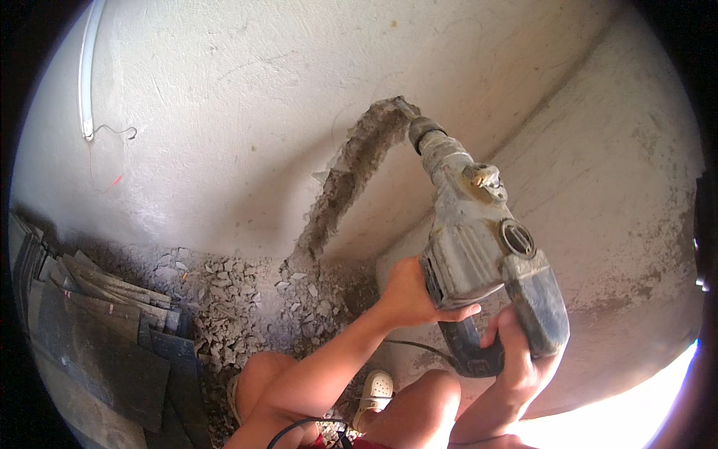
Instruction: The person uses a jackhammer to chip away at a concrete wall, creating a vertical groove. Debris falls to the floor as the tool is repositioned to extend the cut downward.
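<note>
A grey, dust-worn rotary hammer (473, 251) points up and away toward the pale plastered wall (247, 97). Its chuck (426, 133) holds a bit (406, 109) that meets the upper end of a rough groove (351, 168) cut into the plaster. My left hand (413, 293) supports the tool's body from the left and below, its fingers partly hidden behind the housing. Around the black rear handle (550, 314) my right hand (518, 352) is closed. A black cord (419, 345) runs leftward from the handle's base.
Broken plaster rubble (232, 299) covers the floor under the groove. Dark flat tiles (97, 337) are stacked at the left. A second wall (621, 194) meets the first in a corner on the right. A white tube (87, 75) with a loose wire hangs upper left. My clog (375, 391) shows below.
</note>
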Available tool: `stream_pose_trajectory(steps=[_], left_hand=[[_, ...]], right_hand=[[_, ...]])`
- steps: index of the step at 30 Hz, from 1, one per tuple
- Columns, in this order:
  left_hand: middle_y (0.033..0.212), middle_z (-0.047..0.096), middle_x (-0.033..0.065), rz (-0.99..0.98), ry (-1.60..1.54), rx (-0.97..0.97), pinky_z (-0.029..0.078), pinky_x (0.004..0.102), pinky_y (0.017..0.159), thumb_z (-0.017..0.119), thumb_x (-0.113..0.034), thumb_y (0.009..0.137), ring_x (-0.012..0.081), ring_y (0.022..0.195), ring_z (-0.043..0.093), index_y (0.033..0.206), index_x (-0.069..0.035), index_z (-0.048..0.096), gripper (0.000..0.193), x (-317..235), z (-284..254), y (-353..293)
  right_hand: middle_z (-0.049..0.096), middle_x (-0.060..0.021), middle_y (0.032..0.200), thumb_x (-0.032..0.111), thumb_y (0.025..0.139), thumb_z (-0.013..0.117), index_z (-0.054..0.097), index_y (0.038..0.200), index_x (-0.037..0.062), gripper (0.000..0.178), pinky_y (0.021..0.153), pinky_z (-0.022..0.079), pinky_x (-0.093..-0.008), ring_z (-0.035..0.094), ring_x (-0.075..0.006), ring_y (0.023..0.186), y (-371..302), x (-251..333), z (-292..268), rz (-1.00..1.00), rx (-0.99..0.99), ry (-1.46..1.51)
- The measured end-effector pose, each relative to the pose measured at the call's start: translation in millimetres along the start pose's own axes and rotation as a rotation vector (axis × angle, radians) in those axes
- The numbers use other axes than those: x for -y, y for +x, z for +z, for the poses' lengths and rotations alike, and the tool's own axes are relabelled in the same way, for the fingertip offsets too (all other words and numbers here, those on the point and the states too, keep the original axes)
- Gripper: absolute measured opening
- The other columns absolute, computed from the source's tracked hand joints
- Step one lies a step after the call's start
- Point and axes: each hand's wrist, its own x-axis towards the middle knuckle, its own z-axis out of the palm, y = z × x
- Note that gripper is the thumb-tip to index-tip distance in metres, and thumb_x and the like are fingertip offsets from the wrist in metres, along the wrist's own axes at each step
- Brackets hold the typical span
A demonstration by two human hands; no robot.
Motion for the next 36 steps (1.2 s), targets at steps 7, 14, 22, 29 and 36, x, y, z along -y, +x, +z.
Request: stream_pose_trajectory(steps=[7, 14, 22, 29, 36], left_hand=[[0.101, 0.08, 0.0152, 0.014, 0.059, -0.028, 0.061, 0.0394, 0.087, 0.097, -0.053, 0.064, 0.0288, 0.096, 0.079, 0.112, -0.001, 0.077, 0.073, 2, 3, 3], [0.103, 0.08, 0.016, 0.018, -0.072, -0.046, 0.061, 0.0389, 0.087, 0.096, -0.052, 0.064, 0.0288, 0.098, 0.079, 0.113, -0.001, 0.076, 0.073, 0, 14, 9], [0.105, 0.08, 0.0143, -0.061, -0.097, -0.017, 0.06, 0.0377, 0.089, 0.097, -0.047, 0.068, 0.0251, 0.099, 0.078, 0.112, 0.0, 0.076, 0.068, -19, 19, 17], [0.109, 0.079, 0.0116, 0.01, -0.17, -0.026, 0.059, 0.0364, 0.091, 0.098, -0.037, 0.069, 0.0186, 0.102, 0.075, 0.115, 0.0, 0.074, 0.064, -21, 13, 14], [0.118, 0.075, 0.0126, 0.04, -0.24, -0.048, 0.055, 0.04, 0.097, 0.1, -0.032, 0.065, 0.0209, 0.109, 0.071, 0.125, 0.003, 0.067, 0.077, 31, 2, 0]], right_hand=[[0.065, -0.0063, 0.063, 0.003, 0.081, 0.066, 0.069, 0.077, -0.0035, 0.009, 0.058, 0.048, -0.0276, 0.062, -0.0136, 0.058, 4, 1, 1, -0.009, -0.005, 0.045], [0.068, -0.0066, 0.066, 0.003, 0.082, 0.073, 0.074, 0.087, -0.0046, 0.009, 0.057, 0.05, -0.0277, 0.063, -0.0128, 0.059, 8, 13, 3, 0.026, -0.076, 0.036], [0.071, -0.0075, 0.075, 0.004, 0.082, 0.077, 0.074, 0.088, -0.0045, 0.011, 0.059, 0.051, -0.0272, 0.065, -0.0116, 0.064, 24, 29, -1, 0.039, -0.076, 0.057], [0.074, -0.0061, 0.08, 0.011, 0.083, 0.079, 0.075, 0.093, -0.0051, 0.02, 0.071, 0.053, -0.0275, 0.066, -0.0098, 0.076, 19, 23, -6, 0.006, 0.055, -0.022], [0.075, -0.0108, 0.085, 0.011, 0.084, 0.079, 0.073, 0.098, -0.0034, 0.021, 0.076, 0.057, -0.0305, 0.07, -0.0131, 0.08, 10, 11, -6, 0.035, 0.183, 0.051]])
